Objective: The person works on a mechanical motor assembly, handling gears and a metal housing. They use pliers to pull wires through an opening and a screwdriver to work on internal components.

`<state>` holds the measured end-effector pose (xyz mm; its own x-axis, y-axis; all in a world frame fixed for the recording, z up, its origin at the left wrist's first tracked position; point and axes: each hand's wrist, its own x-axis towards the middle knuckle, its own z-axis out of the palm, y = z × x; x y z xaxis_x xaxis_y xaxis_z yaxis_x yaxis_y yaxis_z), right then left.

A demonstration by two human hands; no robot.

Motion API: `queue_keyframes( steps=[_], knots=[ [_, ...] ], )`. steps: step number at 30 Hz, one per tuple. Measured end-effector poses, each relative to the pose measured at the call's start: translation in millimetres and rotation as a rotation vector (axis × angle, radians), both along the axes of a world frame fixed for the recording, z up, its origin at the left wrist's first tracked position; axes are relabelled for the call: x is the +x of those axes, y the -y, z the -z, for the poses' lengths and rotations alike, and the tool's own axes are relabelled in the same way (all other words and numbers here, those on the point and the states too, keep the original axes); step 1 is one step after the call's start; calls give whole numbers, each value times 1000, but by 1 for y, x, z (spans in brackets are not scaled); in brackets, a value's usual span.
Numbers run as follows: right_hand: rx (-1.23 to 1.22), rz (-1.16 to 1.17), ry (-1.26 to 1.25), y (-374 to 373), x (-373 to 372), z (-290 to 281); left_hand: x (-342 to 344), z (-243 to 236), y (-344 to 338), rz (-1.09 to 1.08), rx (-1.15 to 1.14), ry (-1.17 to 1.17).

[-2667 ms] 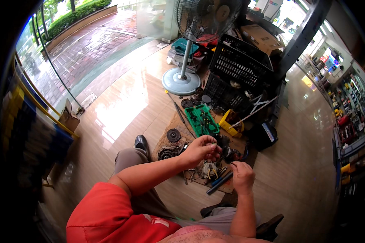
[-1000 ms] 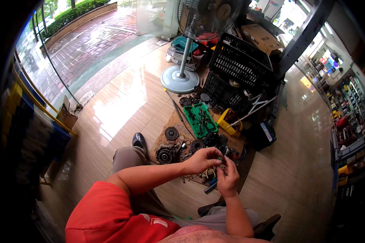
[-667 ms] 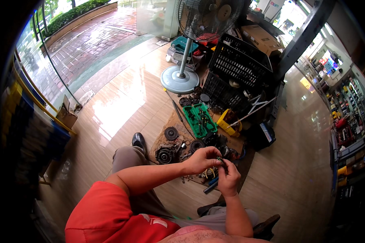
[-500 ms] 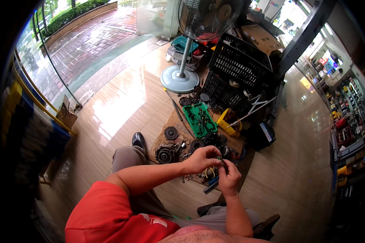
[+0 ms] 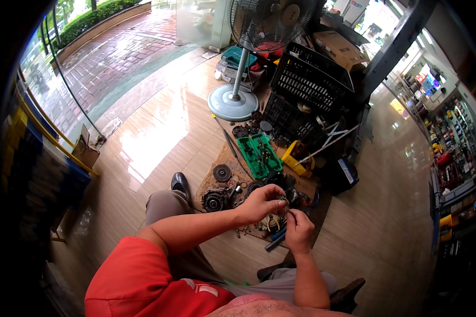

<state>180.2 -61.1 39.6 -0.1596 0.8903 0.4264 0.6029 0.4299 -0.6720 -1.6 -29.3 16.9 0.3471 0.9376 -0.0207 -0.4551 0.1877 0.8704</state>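
Above the work mat, my left hand (image 5: 262,205) pinches a small dark part with a greenish tint (image 5: 283,200) between thumb and fingertips; its kind is too small to tell. Just to the right and slightly lower, my right hand (image 5: 300,231) is closed, its fingertips close to the part. What those fingers hold, if anything, is too small to make out. Beneath the hands lie pliers with yellow handles (image 5: 273,224) and a dark tube (image 5: 275,242). A round machine part with a ringed face (image 5: 214,201) sits left of my left hand.
An open green tool case (image 5: 259,155) lies beyond my hands, beside a yellow container (image 5: 298,159). A dark disc (image 5: 222,173) rests on the brown mat (image 5: 207,182). Farther back stand a fan (image 5: 234,107) and stacked black crates (image 5: 311,79). A black box (image 5: 339,177) is at right.
My hands have drawn slightly apart: the left has shifted a little left and up with the small part, while the right stays nearly in place. The view has shifted slightly.
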Motion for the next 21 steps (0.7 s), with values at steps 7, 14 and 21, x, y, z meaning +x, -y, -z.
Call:
queue_keyframes(
  steps=[7, 14, 21],
  knots=[
    [-51, 37, 103, -7, 13, -1, -11, -4, -9, -64, -22, 39],
    [-10, 129, 197, -16, 36, -7, -18, -10, -15, -151, -38, 114],
    [-80, 186, 251, -18, 56, -9, -21, -10, -19, -199, -58, 100]
  ],
)
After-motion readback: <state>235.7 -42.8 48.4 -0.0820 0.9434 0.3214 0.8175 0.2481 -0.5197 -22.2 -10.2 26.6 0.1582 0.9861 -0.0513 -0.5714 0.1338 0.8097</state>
